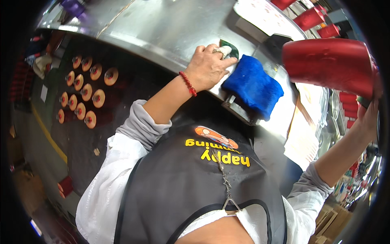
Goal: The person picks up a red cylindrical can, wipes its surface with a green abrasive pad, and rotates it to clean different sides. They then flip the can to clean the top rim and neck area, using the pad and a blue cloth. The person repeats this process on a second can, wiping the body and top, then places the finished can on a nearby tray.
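My left hand [207,67], with a red bead bracelet at the wrist, reaches over the metal bench. Its fingers are bent and closed on a dark green flat piece [230,48]; white wrapping shows on one finger. Close beside it, a blue cloth-covered rest [254,87] with a dipped top stands on a metal bracket at the bench edge. Out to the right, my right hand [371,107] grips the end of a large glossy red cylinder [329,63], which is raised above the bench. Part of that hand lies in the dark rim of the picture.
The metal bench [162,30] curves across the top. Several red cylinders with pale round ends [86,92] stand in rows at the left. More red cylinders [310,18] lie at the far right. A paper sheet [302,136] is on the bench's right side.
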Action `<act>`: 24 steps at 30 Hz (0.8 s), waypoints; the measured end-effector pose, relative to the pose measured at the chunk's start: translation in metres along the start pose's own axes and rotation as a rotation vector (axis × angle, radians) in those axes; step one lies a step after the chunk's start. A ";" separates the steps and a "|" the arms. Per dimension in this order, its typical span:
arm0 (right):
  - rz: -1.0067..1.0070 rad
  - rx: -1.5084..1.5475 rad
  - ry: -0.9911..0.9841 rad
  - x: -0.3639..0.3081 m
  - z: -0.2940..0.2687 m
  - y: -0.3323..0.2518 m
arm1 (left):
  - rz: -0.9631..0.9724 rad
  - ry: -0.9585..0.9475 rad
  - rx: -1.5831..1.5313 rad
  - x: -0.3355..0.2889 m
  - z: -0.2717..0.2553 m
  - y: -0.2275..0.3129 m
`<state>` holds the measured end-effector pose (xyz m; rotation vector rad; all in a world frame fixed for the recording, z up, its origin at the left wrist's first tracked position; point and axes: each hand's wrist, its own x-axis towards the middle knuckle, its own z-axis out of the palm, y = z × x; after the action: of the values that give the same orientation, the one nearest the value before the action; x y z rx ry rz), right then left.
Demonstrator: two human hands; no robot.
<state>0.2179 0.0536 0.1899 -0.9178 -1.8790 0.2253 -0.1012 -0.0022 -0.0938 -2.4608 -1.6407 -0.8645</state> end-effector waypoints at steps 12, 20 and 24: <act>0.071 0.290 -0.024 -0.045 0.028 0.032 | -0.005 -0.151 -0.804 0.029 0.024 0.069; -0.071 0.123 -0.148 -0.045 0.092 0.010 | 0.000 -0.151 -0.762 0.008 -0.010 0.068; -0.196 0.013 -0.135 -0.064 0.134 -0.002 | -0.236 0.303 -0.768 -0.006 -0.070 0.032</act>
<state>0.1185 0.0398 0.0806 -0.7186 -2.0751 0.1835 -0.1040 -0.0453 -0.0297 -2.3407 -1.7198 -2.1147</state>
